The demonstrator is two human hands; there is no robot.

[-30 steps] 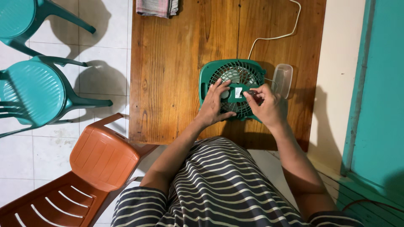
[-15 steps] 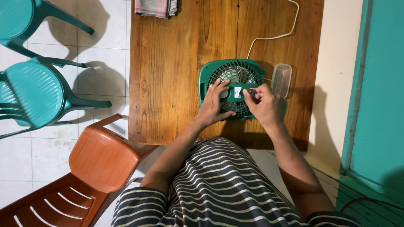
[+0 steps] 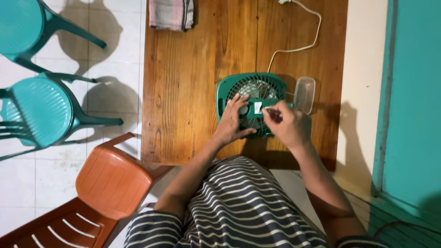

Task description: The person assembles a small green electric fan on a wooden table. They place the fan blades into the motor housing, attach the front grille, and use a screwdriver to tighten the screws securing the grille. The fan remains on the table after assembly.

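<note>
Green box fan (image 3: 251, 92) flat on wooden table (image 3: 193, 82): left hand (image 3: 232, 121) splayed open on grille, right hand (image 3: 287, 126) fingers pinched at its centre bar.

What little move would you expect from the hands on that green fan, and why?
Probably a small twist by the right hand: its fingertips pinch something small at the centre of the square green plastic fan, lying flat on the wooden table, while the left hand steadies the grille.
</note>
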